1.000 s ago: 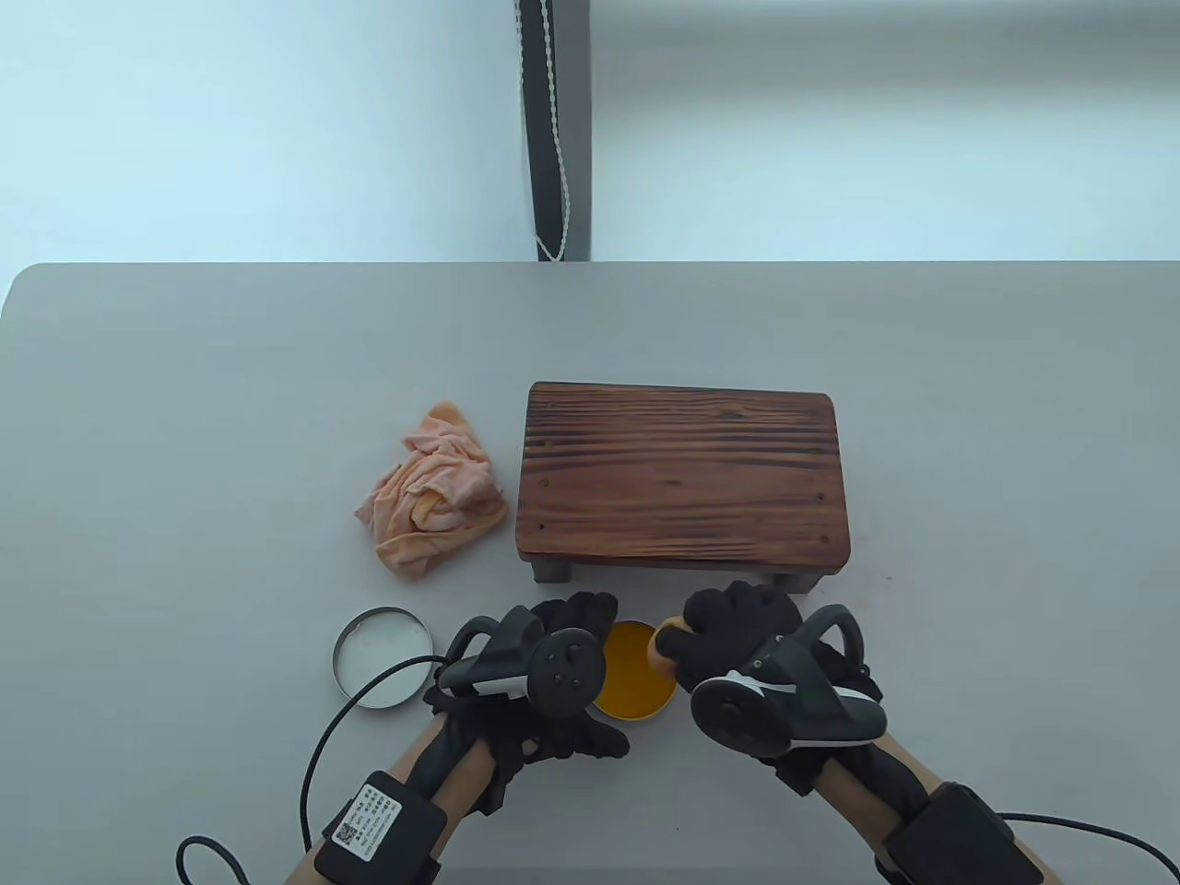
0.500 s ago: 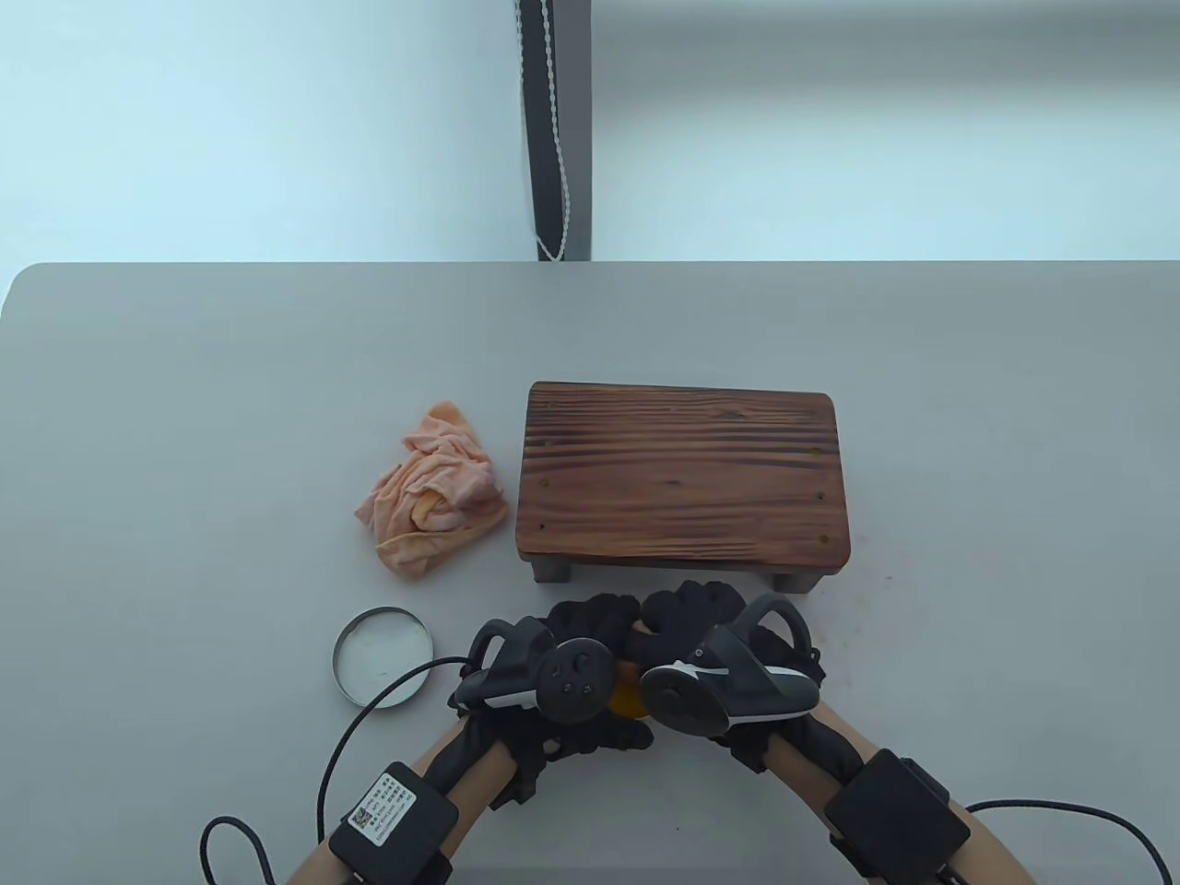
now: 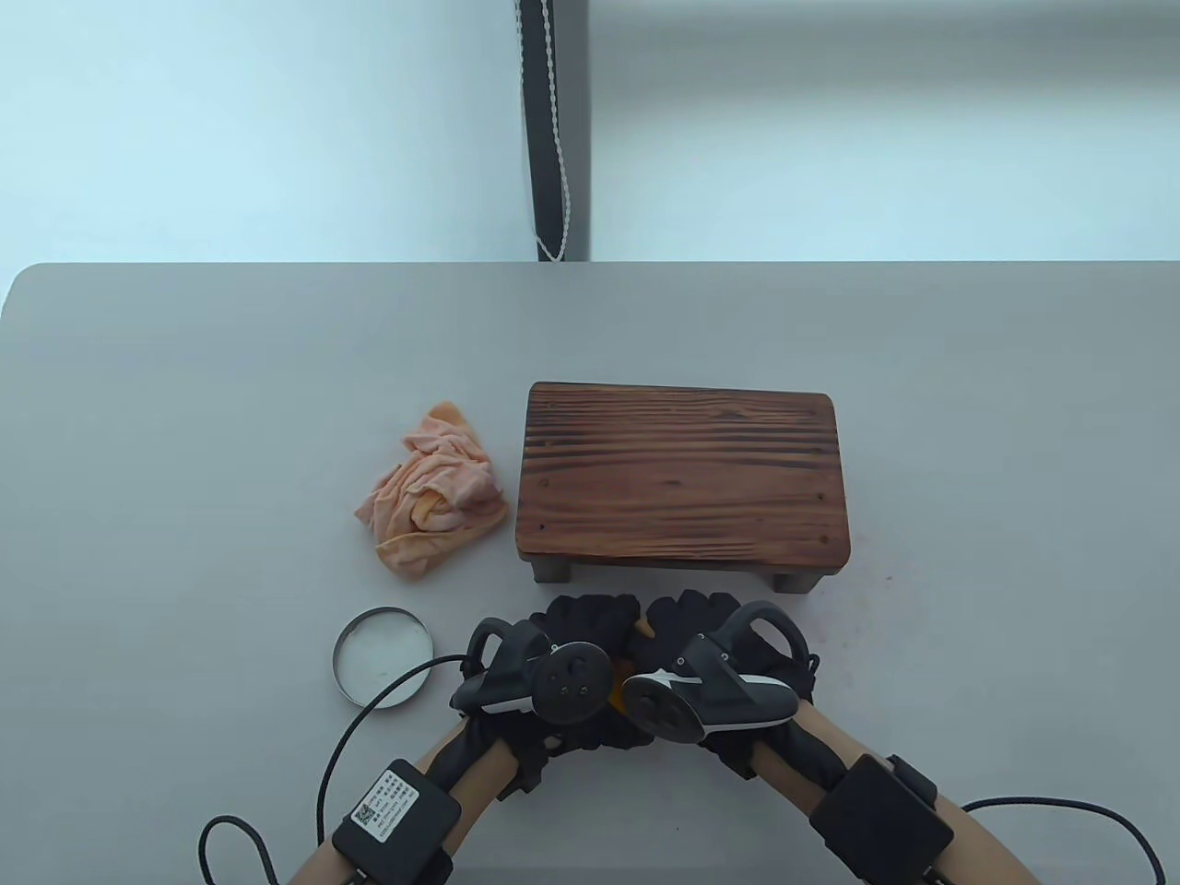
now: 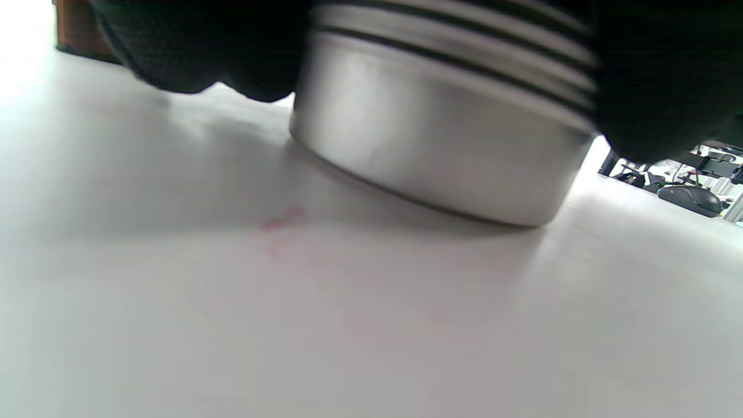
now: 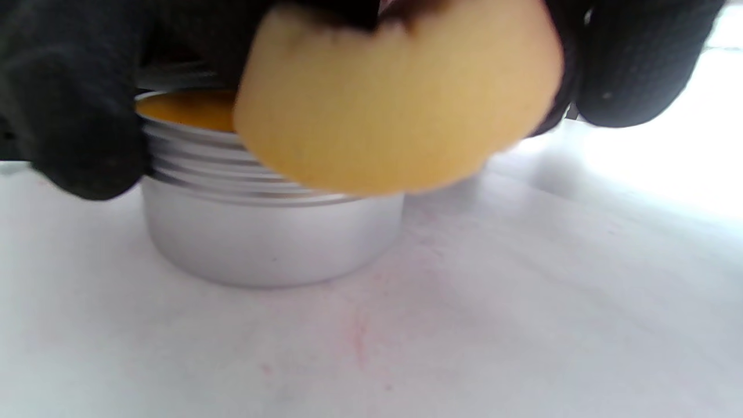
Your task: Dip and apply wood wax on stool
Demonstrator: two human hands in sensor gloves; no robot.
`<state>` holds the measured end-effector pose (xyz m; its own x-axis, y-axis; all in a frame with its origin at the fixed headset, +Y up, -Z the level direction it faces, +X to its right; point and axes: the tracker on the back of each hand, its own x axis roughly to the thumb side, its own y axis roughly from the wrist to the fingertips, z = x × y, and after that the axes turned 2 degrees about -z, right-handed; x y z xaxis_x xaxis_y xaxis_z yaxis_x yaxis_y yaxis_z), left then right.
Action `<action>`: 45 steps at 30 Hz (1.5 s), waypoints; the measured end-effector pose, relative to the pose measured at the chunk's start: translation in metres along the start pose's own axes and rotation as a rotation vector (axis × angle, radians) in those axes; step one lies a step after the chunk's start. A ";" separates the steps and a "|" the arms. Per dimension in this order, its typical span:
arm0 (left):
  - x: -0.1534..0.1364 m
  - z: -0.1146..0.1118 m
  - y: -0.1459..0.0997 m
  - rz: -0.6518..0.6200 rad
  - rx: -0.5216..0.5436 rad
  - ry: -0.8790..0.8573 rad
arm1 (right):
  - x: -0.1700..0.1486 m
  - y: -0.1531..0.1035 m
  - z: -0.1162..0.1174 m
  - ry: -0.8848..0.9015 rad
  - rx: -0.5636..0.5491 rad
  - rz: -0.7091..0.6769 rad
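**Sponge at the wax tin, both hands on it**

L hand (image 3: 553,678) grips the wax tin (image 4: 441,145): gloved fingers (image 4: 203,52) wrap the threaded upper wall on both sides, tin base flat on the table (image 3: 184,415). Tin is a low silver metal can w/ screw threads near the rim; inside, orange-yellow wax (image 5: 186,107) sits close to the rim.

R hand (image 3: 710,664) holds a pale yellow sponge (image 5: 400,98), fingers closed around its top edge. Sponge hangs just below those fingertips, over the tin's rim on the R-hand side; can't tell if it touches the wax.

Tin's lid (image 3: 383,656) lies open-side up just left of the L fingers, nothing visible in it. Wooden stool (image 3: 682,479) stands just beyond both sets of fingertips. Crumpled orange cloth (image 3: 433,493) lies beyond the lid, beside the stool's left end.
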<state>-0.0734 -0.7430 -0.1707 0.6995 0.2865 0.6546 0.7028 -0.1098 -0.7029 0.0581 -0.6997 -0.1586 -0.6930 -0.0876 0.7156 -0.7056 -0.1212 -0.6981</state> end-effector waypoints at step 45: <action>-0.114 0.078 -0.008 0.580 0.194 -0.636 | -0.111 0.188 -0.121 0.072 -0.009 0.127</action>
<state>-0.1692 -0.7008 -0.2613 0.6938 0.7178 -0.0579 0.1850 -0.2554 -0.9490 -0.0161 -0.5933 -0.3717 -0.7851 -0.0303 0.6186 -0.6130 -0.1047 -0.7831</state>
